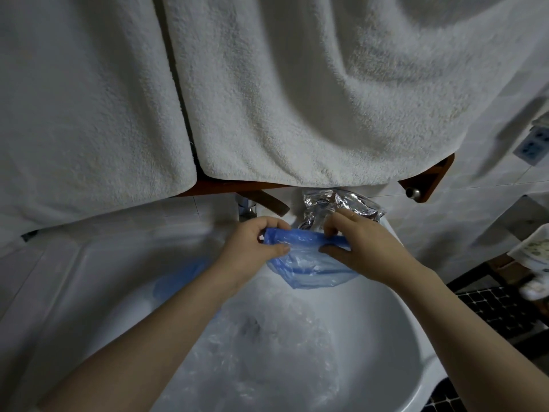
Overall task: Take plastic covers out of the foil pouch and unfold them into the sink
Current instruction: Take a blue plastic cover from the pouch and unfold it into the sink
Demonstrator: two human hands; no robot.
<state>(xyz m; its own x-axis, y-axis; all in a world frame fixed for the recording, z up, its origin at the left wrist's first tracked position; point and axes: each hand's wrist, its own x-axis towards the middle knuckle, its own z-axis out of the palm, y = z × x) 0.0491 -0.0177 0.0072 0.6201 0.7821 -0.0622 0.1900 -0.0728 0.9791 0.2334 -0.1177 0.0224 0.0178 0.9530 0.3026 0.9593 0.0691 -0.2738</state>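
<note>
Two bare forearms reach in from the bottom edge over a white, glossy, rounded sink (395, 337). In its bowl lies one clear, crinkled plastic cover (267, 352), already spread out, and a second, bluish one (178, 278) lies against the left wall of the bowl, partly hidden by the left arm. Above the far part of the bowl, the left hand (252, 248) and the right hand (365, 248) each pinch the gathered blue rim of a third cover (312, 263), thumb against curled fingers; its thin translucent body sags below the rim between the two hands. Just behind the right hand, on the back edge of the sink, rests one crumpled, shiny foil pouch (341, 206). A chrome tap (246, 209) stands to its left. Two thick white terry towels (297, 99) hang from a reddish-brown wooden rack (427, 176) and fill the upper view. Pale wall tiles show on the right, and a dark mosaic floor (499, 310) below them.
</note>
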